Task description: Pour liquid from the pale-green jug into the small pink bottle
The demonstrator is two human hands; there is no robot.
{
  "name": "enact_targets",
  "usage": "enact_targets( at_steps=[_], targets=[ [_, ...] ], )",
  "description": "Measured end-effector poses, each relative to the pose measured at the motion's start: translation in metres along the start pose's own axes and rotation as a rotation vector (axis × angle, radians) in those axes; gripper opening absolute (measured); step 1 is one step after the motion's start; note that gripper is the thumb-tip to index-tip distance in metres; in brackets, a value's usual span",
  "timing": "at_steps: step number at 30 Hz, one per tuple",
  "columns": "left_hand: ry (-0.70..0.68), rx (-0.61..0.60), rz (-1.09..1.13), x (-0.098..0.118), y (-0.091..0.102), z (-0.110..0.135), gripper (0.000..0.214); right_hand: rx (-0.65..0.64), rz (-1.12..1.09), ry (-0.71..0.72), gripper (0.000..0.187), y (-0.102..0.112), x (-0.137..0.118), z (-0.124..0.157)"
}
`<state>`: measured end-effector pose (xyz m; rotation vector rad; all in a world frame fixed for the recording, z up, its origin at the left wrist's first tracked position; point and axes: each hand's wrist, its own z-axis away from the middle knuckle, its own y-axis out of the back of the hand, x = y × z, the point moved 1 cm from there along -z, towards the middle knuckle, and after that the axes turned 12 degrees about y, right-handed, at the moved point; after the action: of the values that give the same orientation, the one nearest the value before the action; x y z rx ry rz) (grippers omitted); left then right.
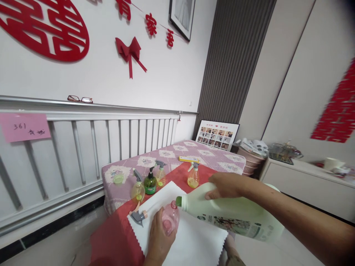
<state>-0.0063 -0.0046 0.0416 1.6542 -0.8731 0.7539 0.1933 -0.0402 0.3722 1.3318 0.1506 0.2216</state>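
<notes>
My left hand (160, 236) is closed around a clear pink bottle (171, 218), which is tilted and has no top on it. In my right hand (226, 185) is a large pale green jug (235, 218), tipped on its side. The green spout (179, 201) of the jug meets the mouth of the pink bottle; whether liquid is flowing, I cannot tell. A grey and peach spray head (138, 215) lies left of my left hand on a white scallop-edged cloth (191, 244).
Behind the cloth stand a yellowish spray bottle (138, 190), a green pump bottle (150, 184) and two more spray bottles (161, 176) (193, 178). A pale green lid (118, 179) and a yellow box (188, 159) lie on the patterned tablecloth (166, 152). A radiator (111, 144) runs along the left.
</notes>
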Motion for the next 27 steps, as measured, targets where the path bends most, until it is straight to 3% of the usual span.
enact_targets(
  at_steps=[4, 17, 27],
  targets=[
    [-0.007, 0.019, -0.012, -0.002, -0.003, 0.0, 0.067, -0.068, 0.003, 0.001, 0.062, 0.0, -0.002, -0.002],
    [-0.05, 0.068, -0.015, -0.01, -0.009, -0.001, 0.065, -0.079, 0.017, 0.006, 0.063, 0.002, -0.005, 0.001],
    [-0.216, 0.199, -0.097, -0.019, -0.016, -0.006, 0.067, -0.07, 0.012, -0.017, 0.065, -0.001, 0.001, 0.001]
  ],
)
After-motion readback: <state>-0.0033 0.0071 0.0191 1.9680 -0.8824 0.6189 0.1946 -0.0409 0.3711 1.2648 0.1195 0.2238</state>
